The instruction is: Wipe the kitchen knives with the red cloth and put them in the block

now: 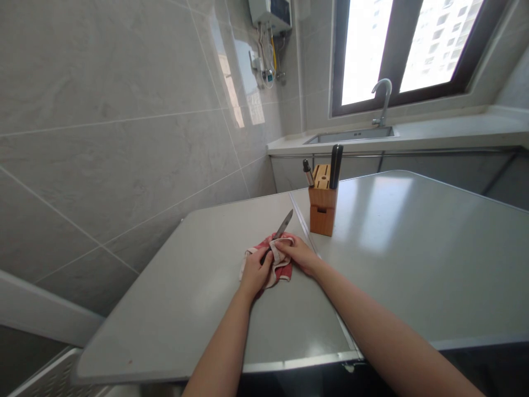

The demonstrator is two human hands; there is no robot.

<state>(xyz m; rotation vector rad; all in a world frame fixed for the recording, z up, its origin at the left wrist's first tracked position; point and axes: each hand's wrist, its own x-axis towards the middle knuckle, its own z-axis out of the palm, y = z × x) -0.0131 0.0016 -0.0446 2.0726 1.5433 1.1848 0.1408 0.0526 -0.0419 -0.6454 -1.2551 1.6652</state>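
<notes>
My left hand (255,270) is closed round the dark handle of a knife (284,224), whose blade points up and away to the right. A red and white cloth (283,272) lies bunched under and around both hands. Pinched in the fingers of my right hand (298,252) is a fold of this cloth, pressed near the base of the blade. Part of the knife's handle is hidden by my left fingers and the cloth. Just beyond my right hand stands a wooden knife block (322,212), with black-handled tools in its slots.
The folding table (198,309) has a seam down its middle and sits close to a tiled wall (124,149). Farther back are a counter (446,124) with a sink (351,135), a curved faucet (385,99) and a window. A water heater (270,14) hangs in the corner.
</notes>
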